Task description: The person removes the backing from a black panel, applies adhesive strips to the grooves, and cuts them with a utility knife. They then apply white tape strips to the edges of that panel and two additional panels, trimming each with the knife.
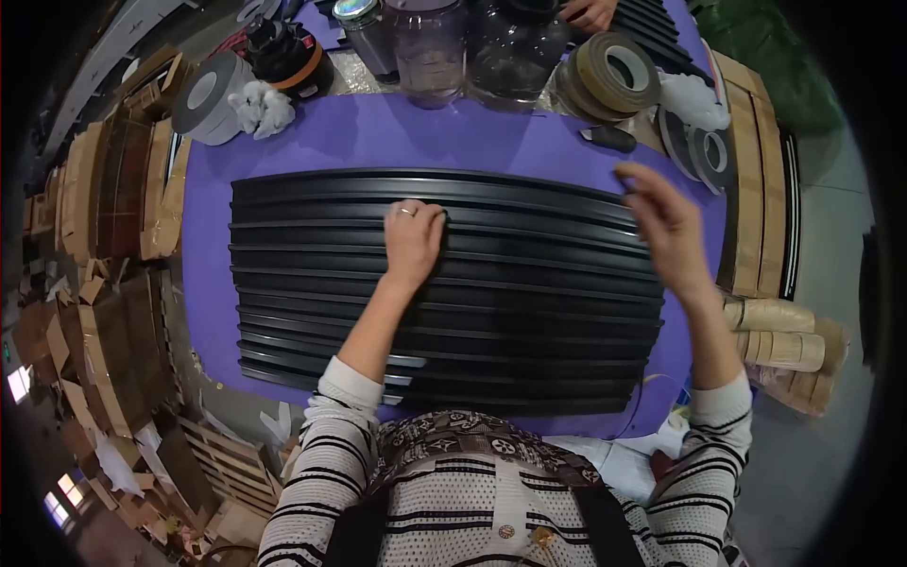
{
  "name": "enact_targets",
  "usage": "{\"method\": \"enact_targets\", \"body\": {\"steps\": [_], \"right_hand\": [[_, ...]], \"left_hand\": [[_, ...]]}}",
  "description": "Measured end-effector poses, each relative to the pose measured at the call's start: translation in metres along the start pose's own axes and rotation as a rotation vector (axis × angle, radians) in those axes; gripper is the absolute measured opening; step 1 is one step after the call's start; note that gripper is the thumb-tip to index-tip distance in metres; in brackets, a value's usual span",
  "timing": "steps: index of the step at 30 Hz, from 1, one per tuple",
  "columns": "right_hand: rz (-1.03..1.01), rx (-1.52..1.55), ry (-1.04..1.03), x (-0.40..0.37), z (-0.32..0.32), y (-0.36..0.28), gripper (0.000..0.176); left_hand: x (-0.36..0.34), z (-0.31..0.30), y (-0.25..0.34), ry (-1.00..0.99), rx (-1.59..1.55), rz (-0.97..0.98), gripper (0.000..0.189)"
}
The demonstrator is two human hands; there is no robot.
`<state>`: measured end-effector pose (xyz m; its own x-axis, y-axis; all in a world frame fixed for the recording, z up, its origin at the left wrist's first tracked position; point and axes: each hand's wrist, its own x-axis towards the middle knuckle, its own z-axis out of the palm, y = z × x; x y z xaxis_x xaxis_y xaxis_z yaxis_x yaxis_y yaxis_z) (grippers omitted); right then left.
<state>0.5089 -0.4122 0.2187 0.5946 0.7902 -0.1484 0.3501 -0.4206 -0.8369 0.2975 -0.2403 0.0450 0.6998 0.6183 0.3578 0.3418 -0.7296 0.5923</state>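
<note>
Long black ribbed strips (529,298) lie side by side across the purple table top (378,132). My left hand (413,244), with a ring on one finger, rests on the upper middle strips; its fingers are curled down and pressed together at a strip's edge. Over the right end of the strips, my right hand (669,231) is raised, slightly blurred, with fingers bent toward the thumb. Whatever it may pinch is too small to make out. A dark-handled knife (609,139) lies just beyond that hand.
Along the far side stand a clear jar (425,57), a dark glass jar (515,57) and brown tape rolls (605,76). Grey tape (210,99) sits far left, more rolls (707,156) far right. Another person's hand (590,13) shows at the top. Cardboard boxes (104,350) fill the left floor.
</note>
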Motion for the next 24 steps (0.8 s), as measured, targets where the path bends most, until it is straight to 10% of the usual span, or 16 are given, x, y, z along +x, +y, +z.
{"method": "enact_targets", "body": {"steps": [7,24], "right_hand": [[0.073,-0.007,-0.354,0.031,0.173,0.038,0.022],[0.175,-0.266,-0.35,0.052,0.222,0.042,0.012]], "left_hand": [[-0.004,-0.011,-0.044,-0.11,-0.194,-0.129,0.006],[-0.003,-0.017,-0.043,-0.229,-0.174,-0.09,0.009]]}}
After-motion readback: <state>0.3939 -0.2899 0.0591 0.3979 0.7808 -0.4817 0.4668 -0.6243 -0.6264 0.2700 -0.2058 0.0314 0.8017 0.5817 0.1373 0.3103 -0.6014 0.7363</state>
